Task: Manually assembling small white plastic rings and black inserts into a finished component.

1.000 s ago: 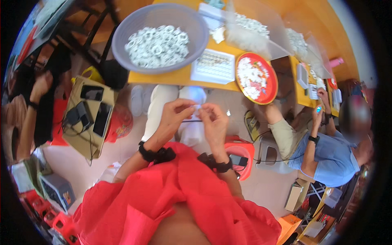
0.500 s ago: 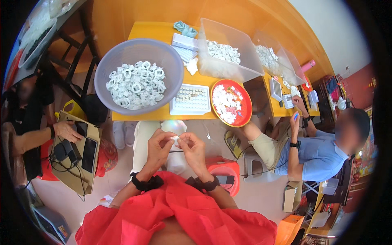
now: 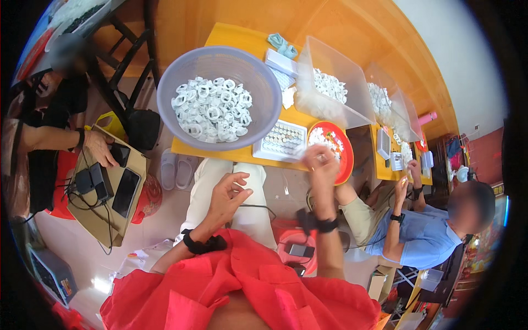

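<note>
My left hand [image 3: 224, 199] hovers above my lap, thumb and fingers apart, with nothing visible in it. Farther out to the right, my right hand [image 3: 322, 168] is blurred by motion. It reaches over the near left side of a red round tray [image 3: 350, 160] with small white pieces [image 3: 329, 135] in it; what its fingers hold, if anything, cannot be made out. Just left of that hand is a white tray [image 3: 273, 157] with rows of small round pieces [image 3: 283, 137]. A grey-purple basket [image 3: 220, 146] full of white ring-shaped plastic parts [image 3: 212, 107] stands left of the tray.
The yellow table [image 3: 223, 34] also carries a translucent bin [image 3: 335, 114] of white parts and pale stacked trays [image 3: 281, 62]. At the right a person in a blue shirt [image 3: 421, 239] works. Another person's hand [image 3: 100, 149] rests at a cardboard box [image 3: 88, 217] with phones on the left.
My hands have parted from the small white piece they held together. The right moved forward and right to the red tray; the left stayed above my lap and loosened. The view has shifted.
</note>
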{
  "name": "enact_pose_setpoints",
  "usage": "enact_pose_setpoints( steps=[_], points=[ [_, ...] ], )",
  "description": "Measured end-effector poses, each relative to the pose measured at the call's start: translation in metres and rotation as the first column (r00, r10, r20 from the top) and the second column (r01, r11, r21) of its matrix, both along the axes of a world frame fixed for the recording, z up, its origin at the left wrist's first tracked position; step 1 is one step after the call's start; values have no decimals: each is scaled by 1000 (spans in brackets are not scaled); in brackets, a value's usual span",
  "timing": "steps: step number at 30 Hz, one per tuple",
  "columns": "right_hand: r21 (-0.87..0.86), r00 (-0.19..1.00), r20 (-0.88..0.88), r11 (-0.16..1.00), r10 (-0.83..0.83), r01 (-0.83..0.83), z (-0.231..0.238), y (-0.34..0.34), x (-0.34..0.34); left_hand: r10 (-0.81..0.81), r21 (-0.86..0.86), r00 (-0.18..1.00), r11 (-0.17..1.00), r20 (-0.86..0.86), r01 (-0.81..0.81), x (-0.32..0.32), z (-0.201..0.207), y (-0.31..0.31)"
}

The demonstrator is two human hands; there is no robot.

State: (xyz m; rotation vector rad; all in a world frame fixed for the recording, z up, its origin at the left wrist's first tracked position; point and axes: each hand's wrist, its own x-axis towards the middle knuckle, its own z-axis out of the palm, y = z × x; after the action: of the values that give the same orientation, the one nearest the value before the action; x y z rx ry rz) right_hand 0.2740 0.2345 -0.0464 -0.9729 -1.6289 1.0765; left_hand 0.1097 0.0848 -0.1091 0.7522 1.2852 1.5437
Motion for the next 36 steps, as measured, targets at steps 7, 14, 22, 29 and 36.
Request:
enact_pose_setpoints(
  steps=[7,14,22,29,36],
  points=[
    [366,895,42,840,-444,400,74,119,33,-123,-51,992,991,-39,121,-10,-6,-12],
    [393,958,268,919,-106,-8,33,83,-45,-112,-79,991,991,-71,106,-15,-12,-14],
    [355,682,725,794,99,-493,9,50,-137,-102,-69,994,993,-47,99,-16,-19,-16],
    [-118,85,967,717,241,-687,-32,86,-171,-145,-62,988,988,-53,142,-15,-19,-19],
    [-81,82,982,777,169,-624,-19,79,-178,-151,-61,988,987,-44,149,-16,-21,-20]
  ],
)
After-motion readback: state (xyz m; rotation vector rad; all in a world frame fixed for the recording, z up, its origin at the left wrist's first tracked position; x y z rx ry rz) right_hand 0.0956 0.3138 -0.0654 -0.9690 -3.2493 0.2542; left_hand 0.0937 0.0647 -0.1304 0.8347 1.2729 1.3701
